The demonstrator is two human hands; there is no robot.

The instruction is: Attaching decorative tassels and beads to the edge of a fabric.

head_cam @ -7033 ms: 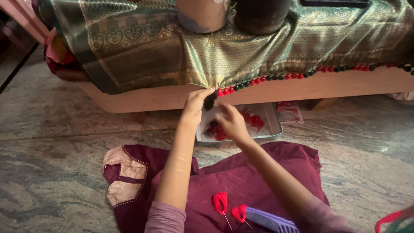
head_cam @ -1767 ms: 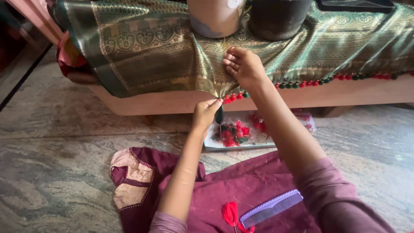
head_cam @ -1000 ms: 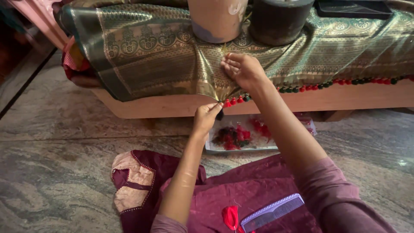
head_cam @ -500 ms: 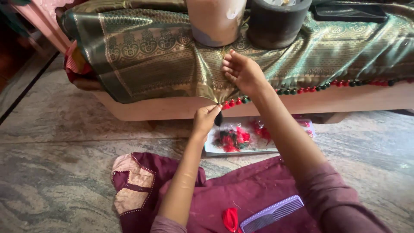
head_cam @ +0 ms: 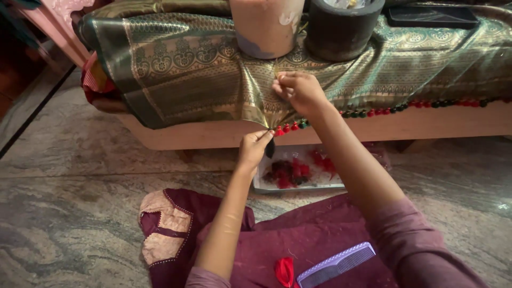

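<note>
The hem of the green and gold cloth (head_cam: 213, 80), draped over a low wooden platform (head_cam: 373, 128), is being pinched by the left hand (head_cam: 253, 149), with a small dark tassel (head_cam: 270, 149) hanging just beside its fingertips. The fabric just above is being gripped by the right hand (head_cam: 298, 90), closed on a fold. The hem's row of red and green tassels (head_cam: 373, 112) is running rightward along the platform edge, away from the nearer left hand.

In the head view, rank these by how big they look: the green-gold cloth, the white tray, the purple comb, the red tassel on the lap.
1. green-gold cloth
2. white tray
3. purple comb
4. red tassel
The comb lies nearer the camera, so it is flattered.
</note>
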